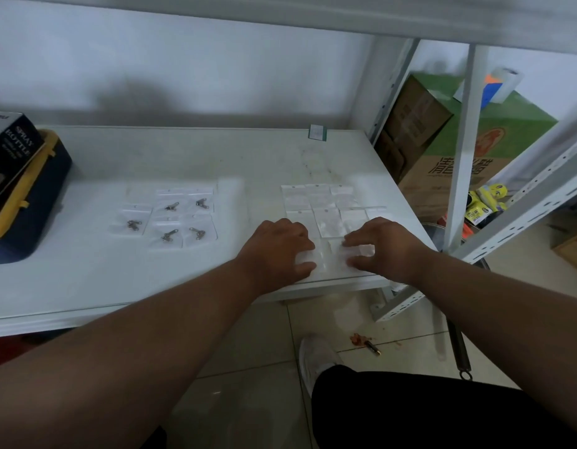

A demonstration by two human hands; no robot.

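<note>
Both hands work at the front right edge of a white table (pixel 183 157). My left hand (pixel 276 246) pinches a small clear plastic bag (pixel 329 257) between thumb and fingers. My right hand (pixel 382 244) pinches the same bag from the right side. Beyond the hands lie several empty clear bags (pixel 322 205) in rows. To the left lie several clear bags holding small dark metal parts (pixel 174 218).
A dark blue and yellow case (pixel 25 205) with a black spray-bottle box (pixel 8 153) on it stands at the table's left. White shelf posts (pixel 465 140) and a green carton (pixel 468 147) stand at the right. A shoe (pixel 314 358) and a pen (pixel 373 346) are on the tiled floor.
</note>
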